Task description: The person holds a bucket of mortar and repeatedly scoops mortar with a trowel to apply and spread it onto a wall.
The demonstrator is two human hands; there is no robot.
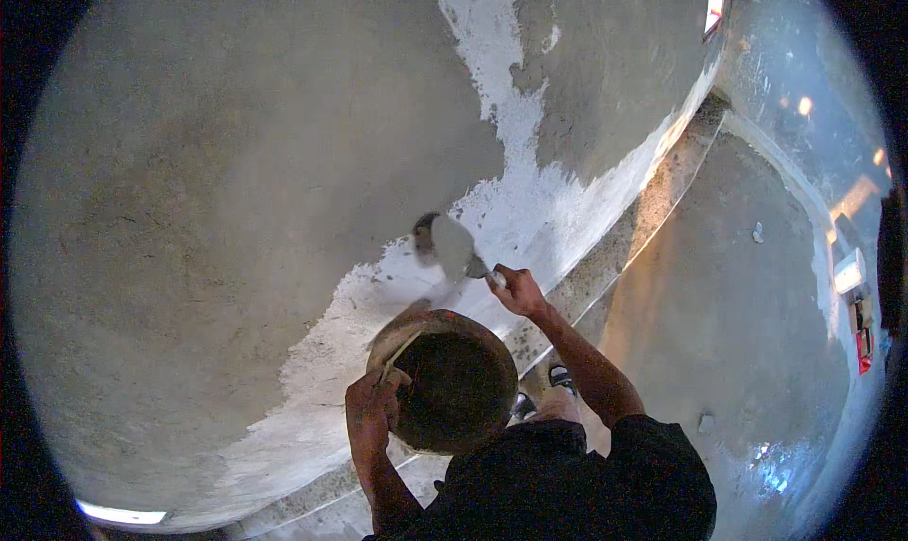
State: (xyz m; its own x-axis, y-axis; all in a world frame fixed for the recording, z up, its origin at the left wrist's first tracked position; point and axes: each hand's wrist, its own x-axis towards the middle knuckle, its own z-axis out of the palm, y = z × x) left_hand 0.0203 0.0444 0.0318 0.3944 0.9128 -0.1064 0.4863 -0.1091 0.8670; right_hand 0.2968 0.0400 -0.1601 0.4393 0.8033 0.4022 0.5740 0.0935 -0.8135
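My left hand (374, 399) grips the left rim and handle of a round dark bucket (454, 390) held low in front of my body. My right hand (514, 290) is closed on the handle of a trowel (449, 248), which is beyond the bucket at the edge of an irregular white coated band (520, 163) on the grey wall (218, 163). The trowel's blade has a pale, blurred look, and I cannot tell whether it touches the wall.
A narrow speckled ledge (662, 186) runs diagonally beside my sandalled feet (560, 378). Past it lies a grey floor (709, 305), with a pale object and red items (863, 350) near the far right edge. A bright opening (714, 2) shows at top right.
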